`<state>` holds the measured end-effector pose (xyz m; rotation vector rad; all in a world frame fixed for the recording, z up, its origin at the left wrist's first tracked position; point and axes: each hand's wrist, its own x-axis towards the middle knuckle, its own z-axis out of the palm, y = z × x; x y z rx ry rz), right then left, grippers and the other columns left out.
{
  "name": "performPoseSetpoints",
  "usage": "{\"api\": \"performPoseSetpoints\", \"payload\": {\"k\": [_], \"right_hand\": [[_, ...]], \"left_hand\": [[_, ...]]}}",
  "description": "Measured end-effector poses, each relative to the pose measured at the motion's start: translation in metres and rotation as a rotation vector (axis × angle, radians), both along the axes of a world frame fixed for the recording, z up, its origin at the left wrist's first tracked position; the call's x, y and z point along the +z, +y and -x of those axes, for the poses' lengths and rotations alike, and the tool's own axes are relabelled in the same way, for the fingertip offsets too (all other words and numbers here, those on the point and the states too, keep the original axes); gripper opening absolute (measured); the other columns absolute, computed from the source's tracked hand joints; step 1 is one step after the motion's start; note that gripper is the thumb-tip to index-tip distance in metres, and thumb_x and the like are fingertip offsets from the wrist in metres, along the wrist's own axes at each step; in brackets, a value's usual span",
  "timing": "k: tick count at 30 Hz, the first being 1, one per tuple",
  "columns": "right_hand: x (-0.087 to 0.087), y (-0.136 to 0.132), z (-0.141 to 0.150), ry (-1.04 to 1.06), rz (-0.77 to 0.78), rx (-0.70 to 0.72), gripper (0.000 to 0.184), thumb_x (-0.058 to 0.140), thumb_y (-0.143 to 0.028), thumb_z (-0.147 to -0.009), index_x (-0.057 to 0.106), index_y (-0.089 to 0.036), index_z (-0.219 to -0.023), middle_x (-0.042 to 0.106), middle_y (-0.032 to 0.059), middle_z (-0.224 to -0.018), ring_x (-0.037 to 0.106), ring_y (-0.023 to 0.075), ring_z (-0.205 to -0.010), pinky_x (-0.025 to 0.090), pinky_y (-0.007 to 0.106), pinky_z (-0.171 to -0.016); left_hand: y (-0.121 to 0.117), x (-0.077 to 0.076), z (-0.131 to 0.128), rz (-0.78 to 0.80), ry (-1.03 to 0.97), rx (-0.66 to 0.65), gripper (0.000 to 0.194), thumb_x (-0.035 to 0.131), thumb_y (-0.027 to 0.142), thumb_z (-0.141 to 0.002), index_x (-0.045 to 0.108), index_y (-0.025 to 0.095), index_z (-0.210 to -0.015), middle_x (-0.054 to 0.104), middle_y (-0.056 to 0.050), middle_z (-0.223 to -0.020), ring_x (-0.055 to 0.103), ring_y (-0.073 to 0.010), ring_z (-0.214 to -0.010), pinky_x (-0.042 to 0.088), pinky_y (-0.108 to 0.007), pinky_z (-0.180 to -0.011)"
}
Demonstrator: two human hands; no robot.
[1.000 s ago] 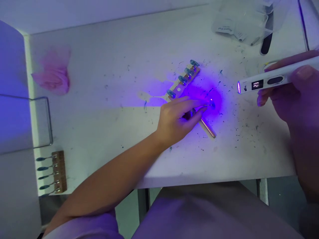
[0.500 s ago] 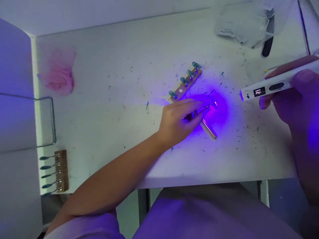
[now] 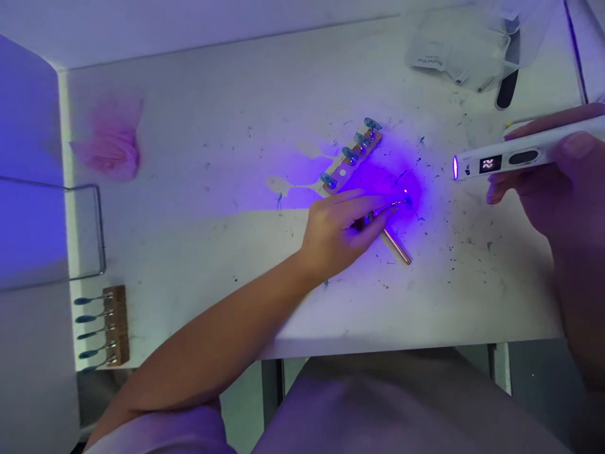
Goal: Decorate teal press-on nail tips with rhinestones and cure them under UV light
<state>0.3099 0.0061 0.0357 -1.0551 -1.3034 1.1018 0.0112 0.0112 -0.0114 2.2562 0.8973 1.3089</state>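
Observation:
My left hand (image 3: 343,230) pinches the thin metal stem of a nail tip holder, with a small nail tip (image 3: 407,201) at its end bathed in violet light. A handheld UV nail lamp (image 3: 515,156) with a lit digital display is gripped in my right hand (image 3: 562,170). Its glowing end points left at the nail tip, some distance away. Just beyond my left hand lies a wooden stand (image 3: 347,167) bearing several blue-green nail tips. A slim metallic pen-like tool (image 3: 396,244) lies partly under my left fingers.
A second wooden stand (image 3: 118,325) with several dark teal nail tips sits at the table's left edge. Nearby are a pink fabric flower (image 3: 113,148) and a bent wire frame (image 3: 101,230). At the back right are a clear bag (image 3: 454,53) and a black nail file (image 3: 508,88).
The lamp in my right hand has tilted and shifted slightly upward, and its light now spreads farther left over the stand and wall. My left hand has stayed almost still.

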Motion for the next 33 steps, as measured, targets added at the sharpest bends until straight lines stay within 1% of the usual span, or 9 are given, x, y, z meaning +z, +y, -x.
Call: {"api": "performPoseSetpoints", "payload": {"k": [4,10,14,18,21,25,30,33], "right_hand": [[-0.001,0.0,0.0,0.007,0.003,0.002,0.031,0.094,-0.047,-0.088,0.088,-0.021,-0.105,0.076,0.0079,-0.092,0.074,0.0181,-0.074,0.065,0.032,-0.055],[-0.001,-0.001,0.0,0.007,0.014,-0.006,0.033,0.095,-0.048,-0.086,0.085,-0.019,-0.099,0.075,0.0068,-0.089,0.073,0.0186,-0.071,0.064,0.034,-0.053],[-0.003,-0.001,-0.002,0.013,0.004,-0.008,0.031,0.094,-0.047,-0.087,0.086,-0.021,-0.101,0.076,0.0065,-0.093,0.075,0.0193,-0.073,0.065,0.035,-0.054],[-0.003,0.001,-0.004,0.01,0.007,-0.006,0.036,0.095,-0.049,-0.086,0.086,-0.018,-0.103,0.075,0.0085,-0.091,0.074,0.02,-0.07,0.063,0.035,-0.052],[-0.001,0.001,-0.002,-0.01,0.008,-0.001,0.037,0.095,-0.051,-0.086,0.087,-0.02,-0.104,0.074,0.0077,-0.087,0.073,0.0201,-0.07,0.063,0.035,-0.052],[0.002,-0.001,0.003,-0.013,-0.004,-0.007,0.032,0.095,-0.051,-0.086,0.088,-0.024,-0.101,0.074,0.0046,-0.086,0.072,0.0173,-0.068,0.062,0.033,-0.052],[0.004,-0.001,0.006,0.013,0.003,-0.048,0.033,0.099,-0.05,-0.08,0.087,-0.022,-0.091,0.076,0.0043,-0.092,0.071,0.0173,-0.066,0.062,0.034,-0.05],[0.004,0.0,0.006,0.008,0.006,-0.055,0.035,0.101,-0.052,-0.078,0.085,-0.022,-0.088,0.076,0.0034,-0.093,0.07,0.016,-0.064,0.062,0.033,-0.05]], "left_hand": [[0.0,-0.001,-0.001,-0.004,-0.004,0.005,0.011,0.084,0.019,-0.098,0.086,0.022,-0.108,0.071,0.007,-0.067,0.055,-0.0046,-0.056,0.044,-0.018,-0.054],[0.0,0.001,-0.001,-0.008,-0.017,-0.005,0.011,0.085,0.014,-0.096,0.086,0.018,-0.106,0.069,0.006,-0.067,0.054,-0.0042,-0.057,0.046,-0.018,-0.056],[-0.001,0.002,0.0,0.001,0.001,0.003,0.008,0.084,0.017,-0.097,0.086,0.019,-0.105,0.068,0.007,-0.066,0.054,-0.0046,-0.057,0.046,-0.018,-0.056],[-0.001,0.002,0.0,0.019,-0.001,0.016,0.011,0.084,0.016,-0.097,0.087,0.021,-0.107,0.071,0.006,-0.068,0.055,-0.0052,-0.057,0.047,-0.019,-0.057],[-0.001,0.001,0.0,0.02,-0.007,0.005,0.014,0.082,0.013,-0.096,0.087,0.022,-0.107,0.071,0.006,-0.068,0.054,-0.0054,-0.057,0.048,-0.019,-0.057],[0.0,0.001,-0.001,0.022,-0.007,0.008,0.014,0.083,0.013,-0.096,0.087,0.021,-0.107,0.071,0.006,-0.068,0.054,-0.0059,-0.057,0.048,-0.019,-0.057],[0.0,0.003,-0.002,0.029,-0.012,-0.003,0.007,0.082,0.015,-0.097,0.086,0.018,-0.102,0.076,0.003,-0.073,0.056,-0.005,-0.058,0.049,-0.018,-0.057],[0.001,0.004,-0.002,0.023,-0.008,0.003,0.007,0.081,0.016,-0.098,0.086,0.019,-0.101,0.074,0.004,-0.071,0.055,-0.0048,-0.056,0.048,-0.018,-0.056]]}}
